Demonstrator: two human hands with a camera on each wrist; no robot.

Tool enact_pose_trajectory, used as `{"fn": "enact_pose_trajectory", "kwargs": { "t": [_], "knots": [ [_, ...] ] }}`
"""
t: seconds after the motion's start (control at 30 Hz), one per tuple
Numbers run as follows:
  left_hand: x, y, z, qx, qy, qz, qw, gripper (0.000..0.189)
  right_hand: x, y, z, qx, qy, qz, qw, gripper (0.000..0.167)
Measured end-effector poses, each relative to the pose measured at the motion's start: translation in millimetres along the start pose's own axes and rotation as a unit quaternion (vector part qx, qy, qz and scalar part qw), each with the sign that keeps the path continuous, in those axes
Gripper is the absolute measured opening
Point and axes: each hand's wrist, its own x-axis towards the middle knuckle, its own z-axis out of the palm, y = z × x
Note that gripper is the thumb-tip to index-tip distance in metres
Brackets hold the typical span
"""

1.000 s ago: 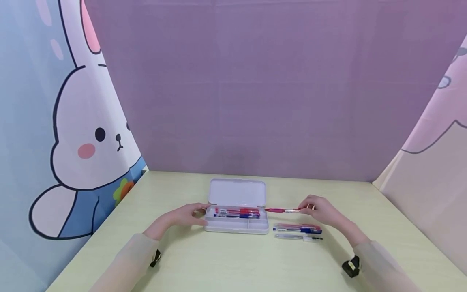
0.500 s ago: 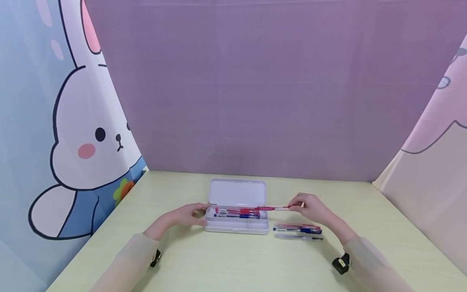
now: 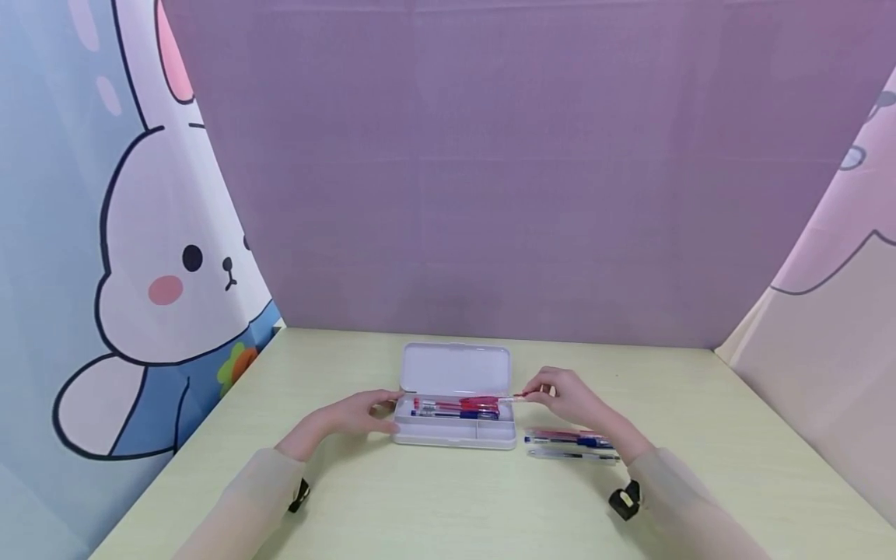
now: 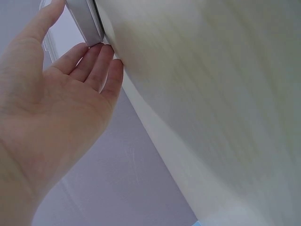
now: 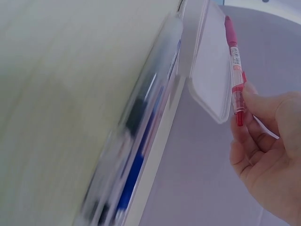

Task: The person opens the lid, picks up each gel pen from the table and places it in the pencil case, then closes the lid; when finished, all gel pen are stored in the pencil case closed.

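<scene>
The right hand [image 3: 568,397] was found narrow, its thumb and fingertips pinching a red pen [image 5: 236,70] near one end. The pen lay roughly level, a label showing on its barrel, its pinkish far end directed left over the rear compartment of a white pencil case [image 3: 434,430]. Whether the pen touched the contents beneath it could not be told.

The left hand [image 3: 358,412] stood at the left end of the case. Its fingers were loosely bent, a gap showed between thumb and forefinger, and the fingertips touched the case.

The case sat flat on the pale surface [image 3: 420,498], between the two hands, its lid [image 3: 456,369] raised at the rear. The long rear compartment held stored red pens [image 3: 448,406], their exact number unclear, and a blue-capped pen [image 3: 484,415] lying lengthwise in front of them. The front was split by a divider into a longer left section and a small right one.

Just right of the case, a loose row lay on the surface: a pinkish pen [image 3: 560,432] at the back, a blue pen [image 3: 595,442] next, and a clear pen [image 3: 570,454] with a dark tip nearest the person. The right wrist view showed this row blurred. A purple cloth [image 3: 455,194] hung behind the surface.
</scene>
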Motion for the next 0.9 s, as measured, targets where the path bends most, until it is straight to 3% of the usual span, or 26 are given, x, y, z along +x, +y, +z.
{"fn": "enact_pose_trajectory", "kwargs": {
  "t": [0.27,0.47,0.9],
  "knots": [
    [-1.1,4.0,-0.3,-0.002,0.0,-0.016,0.9999,0.068,14.1,-15,13,0.008,-0.014,-0.021,0.9996,0.008],
    [-1.2,1.5,0.2,0.005,0.002,-0.012,0.9999,0.069,24.8,-28,23,0.007,-0.022,-0.032,0.9992,0.008],
    [-0.2,0.9,0.0,0.004,0.002,-0.014,0.9999,0.07,38.6,-45,43,0.03,-0.036,-0.033,0.9984,0.007]
  ]
}}
